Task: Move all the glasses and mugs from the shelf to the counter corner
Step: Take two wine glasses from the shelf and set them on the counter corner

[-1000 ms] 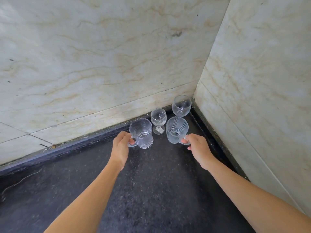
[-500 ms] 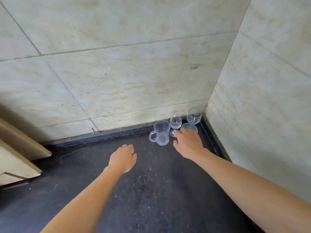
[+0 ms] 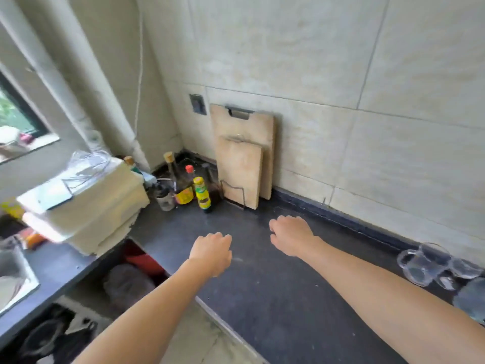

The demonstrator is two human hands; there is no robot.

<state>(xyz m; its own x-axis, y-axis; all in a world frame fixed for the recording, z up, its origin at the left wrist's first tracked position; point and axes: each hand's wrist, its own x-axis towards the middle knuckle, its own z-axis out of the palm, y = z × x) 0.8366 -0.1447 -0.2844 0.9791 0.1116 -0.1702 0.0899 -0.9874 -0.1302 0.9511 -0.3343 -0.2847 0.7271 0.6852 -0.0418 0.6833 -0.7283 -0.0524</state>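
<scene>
A clear glass mug (image 3: 420, 264) stands on the dark counter (image 3: 275, 285) at the far right edge of the view, handle to the left. More clear glasses (image 3: 465, 269) cluster right behind it, partly cut off by the frame. My left hand (image 3: 211, 252) hovers over the middle of the counter, fingers curled loosely downward, holding nothing. My right hand (image 3: 291, 236) hovers a little farther back, also empty with fingers bent down. Both hands are well to the left of the glasses. No shelf with glasses shows clearly.
Two wooden cutting boards (image 3: 244, 164) lean on the tiled wall in a wire rack. Sauce bottles (image 3: 202, 193) and a jar stand in the far corner. A cream appliance (image 3: 86, 203) sits at the left, a sink (image 3: 13, 274) beyond it. The counter's front edge runs diagonally below my arms.
The view has swung left, away from the corner. Both hands have let go of the mugs and pulled back over the counter; the glasses now sit at the right edge.
</scene>
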